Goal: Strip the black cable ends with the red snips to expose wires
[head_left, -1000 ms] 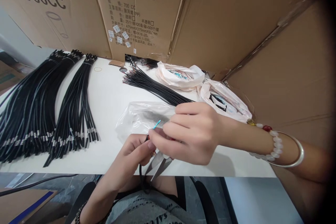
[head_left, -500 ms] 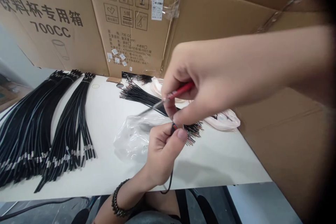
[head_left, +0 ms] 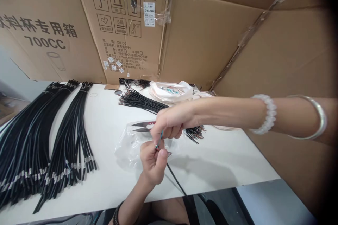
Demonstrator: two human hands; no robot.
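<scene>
My left hand [head_left: 152, 161] is closed around the stripped end of a black cable [head_left: 176, 182], which trails down over the table's front edge. Thin coloured wires stick out past my thumb. My right hand [head_left: 172, 122] reaches in from the right. It grips small thread snips [head_left: 144, 127] with their blades pointing left, and its fingertips pinch a blue wire [head_left: 160, 137] of that cable. Both hands meet above a clear plastic bag [head_left: 129, 144] on the white table [head_left: 111, 112].
Bundles of black cables [head_left: 39, 140] cover the table's left side. A loose pile of thinner black wires [head_left: 148, 103] lies behind my hands, next to white plastic bags [head_left: 171, 91]. Cardboard boxes [head_left: 126, 31] wall in the back and the right side.
My right hand came down from its raised position and now pinches the blue wire at the cable end. The snips now point left. My left hand moved slightly down and away.
</scene>
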